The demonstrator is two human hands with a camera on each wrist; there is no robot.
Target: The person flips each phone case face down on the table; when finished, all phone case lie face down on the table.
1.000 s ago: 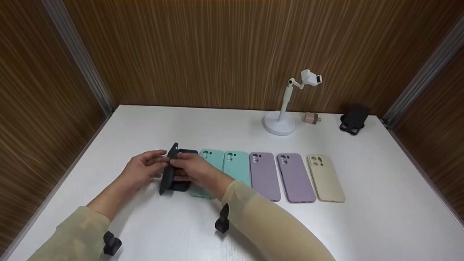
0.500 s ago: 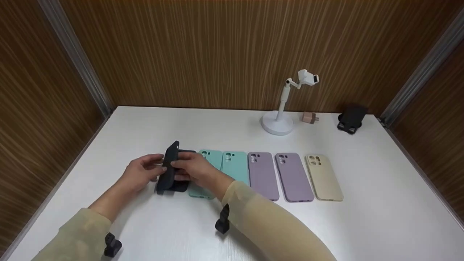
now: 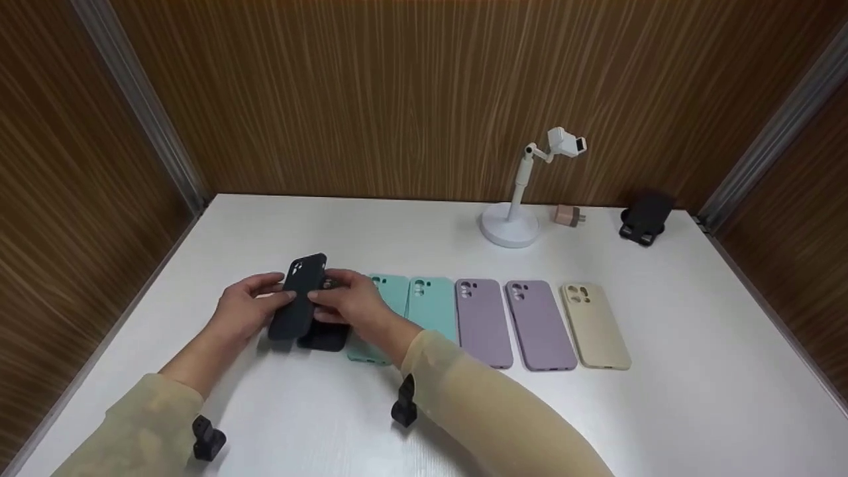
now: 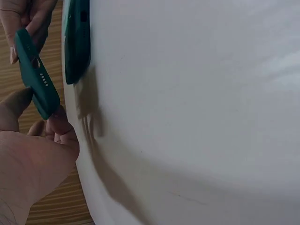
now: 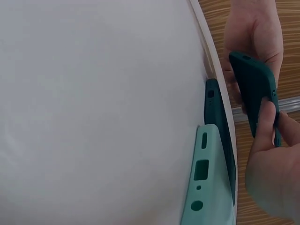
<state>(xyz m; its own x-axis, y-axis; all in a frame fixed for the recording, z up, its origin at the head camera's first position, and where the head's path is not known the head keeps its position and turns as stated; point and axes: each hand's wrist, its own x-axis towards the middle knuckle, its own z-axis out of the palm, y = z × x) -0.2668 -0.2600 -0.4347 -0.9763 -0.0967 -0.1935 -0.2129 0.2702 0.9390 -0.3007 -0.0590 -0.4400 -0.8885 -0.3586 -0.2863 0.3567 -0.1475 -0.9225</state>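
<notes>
Between both hands a dark phone case (image 3: 302, 281) is held raised and tilted, its back with the camera cutouts facing up. It looks dark green in the left wrist view, where its bottom edge with small holes (image 4: 41, 79) shows. My left hand (image 3: 242, 310) pinches its left long edge, thumb on the back. On the opposite edge my right hand (image 3: 358, 301) pinches it with thumb and fingers. Below lies a second dark case (image 3: 324, 336), partly hidden by the held one and the right hand. Beside it, a mint case (image 3: 395, 291) is partly covered by the right wrist.
Rightward in the row lie another mint case (image 3: 432, 308), two purple cases (image 3: 483, 324) (image 3: 540, 324) and a cream case (image 3: 598, 331). Behind stand a white phone stand (image 3: 510, 228), a pink plug charger (image 3: 567, 216) and a black folding stand (image 3: 646, 218). Wood-grain panels (image 3: 397, 99) enclose the white table (image 3: 715, 371).
The held case has turned from nearly edge-on to showing its back, and has shifted slightly left. Both hands have moved a little left with it, keeping hold.
</notes>
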